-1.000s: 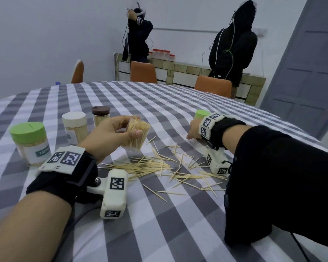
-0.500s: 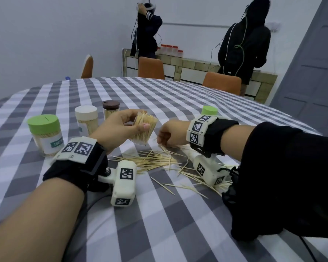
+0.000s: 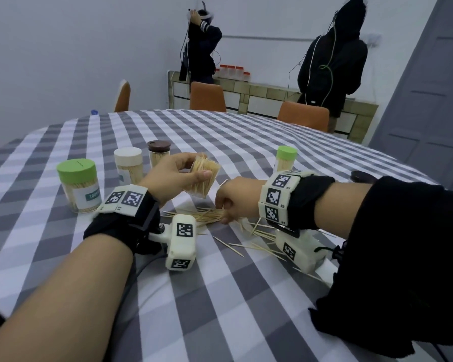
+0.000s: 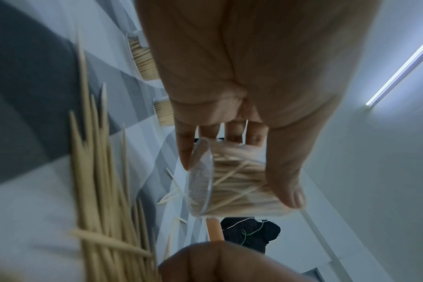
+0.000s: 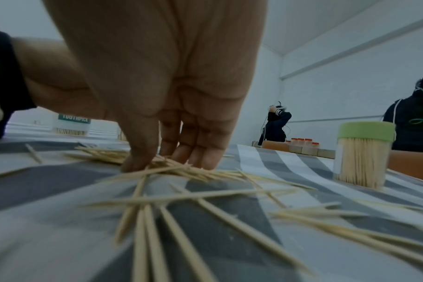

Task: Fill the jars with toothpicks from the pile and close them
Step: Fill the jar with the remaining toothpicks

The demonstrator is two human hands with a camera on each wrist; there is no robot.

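My left hand (image 3: 194,168) grips a clear lidless jar (image 3: 203,178) packed with toothpicks and holds it tilted above the table. In the left wrist view the jar (image 4: 232,183) lies between thumb and fingers, base toward the camera. Loose toothpicks (image 3: 209,214) lie in a pile on the checked tablecloth just below it. My right hand (image 3: 224,218) is down on that pile, thumb and fingers pinching a bunch. The right wrist view shows the right hand (image 5: 167,162) with its fingertips on the toothpicks (image 5: 181,171).
Closed filled jars stand behind: a big green-lidded one (image 3: 79,184), a white-lidded one (image 3: 128,163), a brown-lidded one (image 3: 158,152) and a small green-lidded one (image 3: 285,159). A dark lid (image 3: 361,176) lies by my right sleeve. Orange chairs and two people stand at the back.
My right hand has moved left from beside the small green-lidded jar onto the toothpick pile and closed on some. The left hand still holds the open jar.
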